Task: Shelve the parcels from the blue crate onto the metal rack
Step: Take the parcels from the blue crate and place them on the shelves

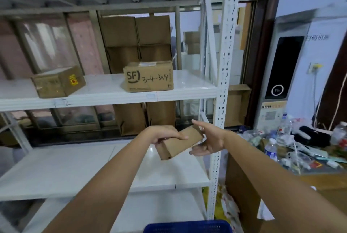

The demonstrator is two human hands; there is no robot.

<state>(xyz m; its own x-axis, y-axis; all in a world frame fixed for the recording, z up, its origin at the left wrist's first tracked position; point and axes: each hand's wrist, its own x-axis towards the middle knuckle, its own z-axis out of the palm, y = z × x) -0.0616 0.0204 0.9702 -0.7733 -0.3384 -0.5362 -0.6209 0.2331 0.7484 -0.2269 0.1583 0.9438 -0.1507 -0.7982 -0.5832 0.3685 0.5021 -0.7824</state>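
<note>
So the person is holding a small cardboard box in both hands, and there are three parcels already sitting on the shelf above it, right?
Not quite: the head view shows two parcels on that shelf, not three, the SF box and a box with a yellow sticker. The brown cartons behind stand beyond the rack. The rest holds: the left hand and right hand hold a small cardboard box.

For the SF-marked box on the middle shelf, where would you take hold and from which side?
Take the SF box by its two short end faces, coming in from the open front of the metal rack. Its long printed face points outward, both ends look clear, and the shelf above probably hinders a top grip.
</note>
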